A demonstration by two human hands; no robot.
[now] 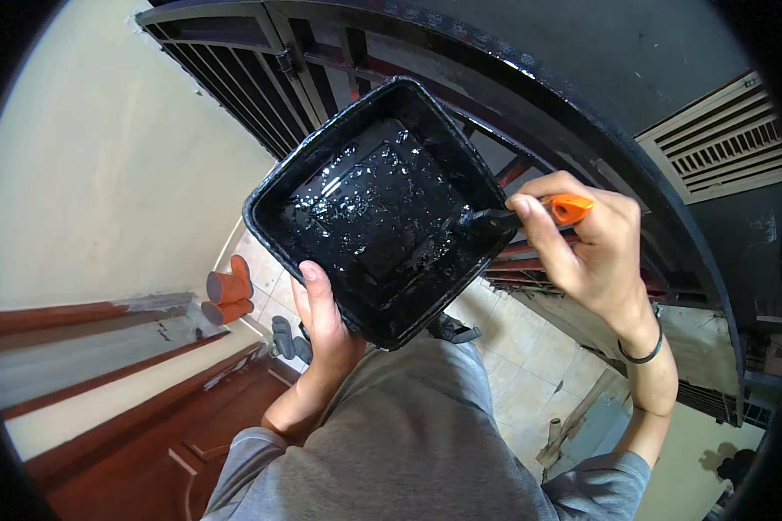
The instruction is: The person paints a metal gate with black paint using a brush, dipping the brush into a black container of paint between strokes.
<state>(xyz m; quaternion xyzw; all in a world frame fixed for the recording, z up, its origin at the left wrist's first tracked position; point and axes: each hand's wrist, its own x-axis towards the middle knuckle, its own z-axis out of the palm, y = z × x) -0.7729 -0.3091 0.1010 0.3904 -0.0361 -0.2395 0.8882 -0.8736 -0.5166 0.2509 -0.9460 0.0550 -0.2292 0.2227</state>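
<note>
My left hand (323, 317) holds a square black tray (321, 144) by its near left edge, thumb over the rim and fingers underneath. Glossy black paint (382, 200) with wet clumps coats the inside. In my right hand (595, 247) is a paintbrush with an orange-tipped handle (570, 208), pinched between thumb and fingers at the tray's right side. The brush's dark head dips over the rim into the tray against the paint; its bristles hardly stand out from the black.
A dark metal gate (261, 65) with bars curves behind the tray. Orange boots (228, 291) and grey footwear (285, 337) stand on the tiled floor (530, 373) by the left wall. A reddish-brown wooden door (148, 451) is at lower left, a louvred vent (721, 143) at upper right.
</note>
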